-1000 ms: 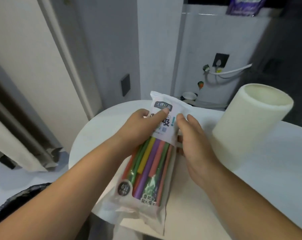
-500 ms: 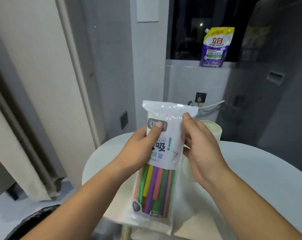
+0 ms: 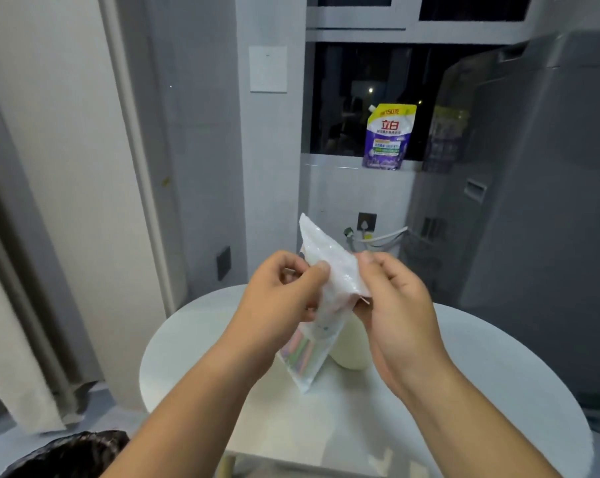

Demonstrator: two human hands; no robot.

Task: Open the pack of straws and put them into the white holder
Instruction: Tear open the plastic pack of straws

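Clear plastic is crinkling between both hands above the round white table (image 3: 498,391): the pack of straws (image 3: 321,298) is being held up in the air, tilted, its white top corner pointing up and away while its lower corner is hanging down toward the tabletop, near the far middle of it. The left hand (image 3: 277,298) is pinching the pack's upper part on one side, thumb and fingers closed on the film. The right hand (image 3: 395,305) is gripping the opposite side, its fingers curled and pressed together on the plastic. Coloured straws (image 3: 300,351) are showing blurred through the pack's lower half. The white holder (image 3: 352,346) is standing on the table behind the pack, mostly hidden by it and by the right hand. A purple and yellow detergent pouch (image 3: 388,136) is standing on the windowsill beyond the table.
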